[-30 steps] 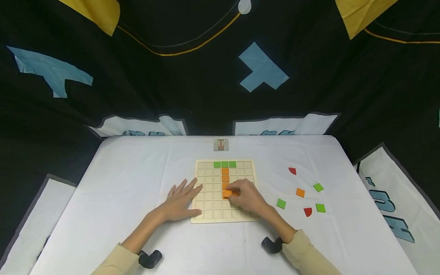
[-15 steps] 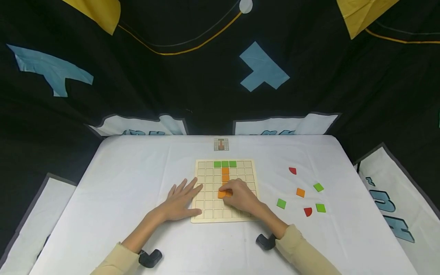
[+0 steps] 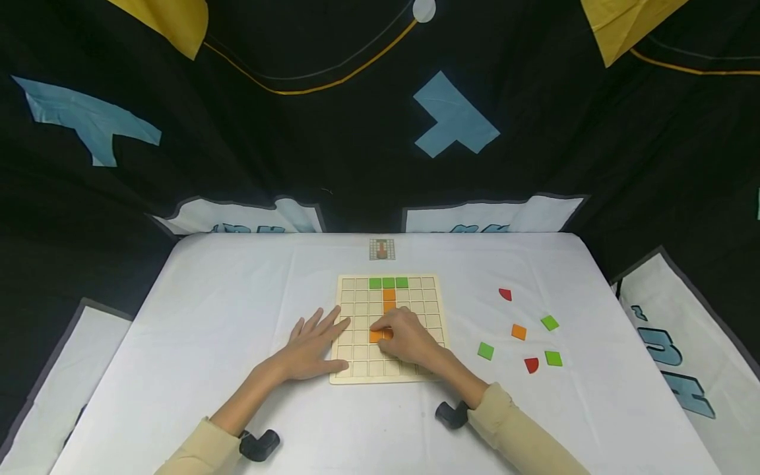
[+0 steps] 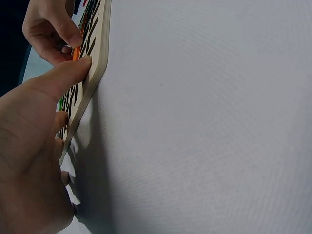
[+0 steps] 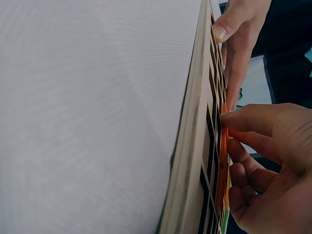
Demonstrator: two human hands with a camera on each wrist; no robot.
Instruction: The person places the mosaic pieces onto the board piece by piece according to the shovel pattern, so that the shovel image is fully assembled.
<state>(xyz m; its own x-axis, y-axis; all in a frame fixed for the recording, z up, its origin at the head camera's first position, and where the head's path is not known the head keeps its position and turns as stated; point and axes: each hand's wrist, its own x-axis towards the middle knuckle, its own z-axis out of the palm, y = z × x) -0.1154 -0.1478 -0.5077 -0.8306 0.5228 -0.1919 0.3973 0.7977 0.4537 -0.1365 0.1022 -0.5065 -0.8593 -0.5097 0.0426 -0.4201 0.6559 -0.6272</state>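
On the white table lies a square wooden grid board [image 3: 356, 369]. My left hand [image 3: 307, 351] rests along its left edge, fingers spread, with the thumb [image 4: 73, 75] on the near left corner. An orange square tile [image 3: 375, 336] is pinched between the thumb and fingers of my right hand [image 3: 410, 338], left of the board's middle column. Another orange tile shows beside it, partly under the fingers. Green tiles [image 3: 388, 283] form a row of three in the top row. Below them, a column of orange tiles [image 3: 388, 295] runs down behind my right hand.
Right of the board lie loose pieces: an orange tile [image 3: 519, 332], several green tiles [image 3: 485, 351] and two red quarter-circle pieces [image 3: 531, 365]. A small pattern card [image 3: 382, 249] lies beyond the board. A dark curtain [image 3: 297, 152] hangs behind the table.
My right hand has slid left across the board with the orange tile, from the middle column to the column on its left. My left hand has stayed in place.
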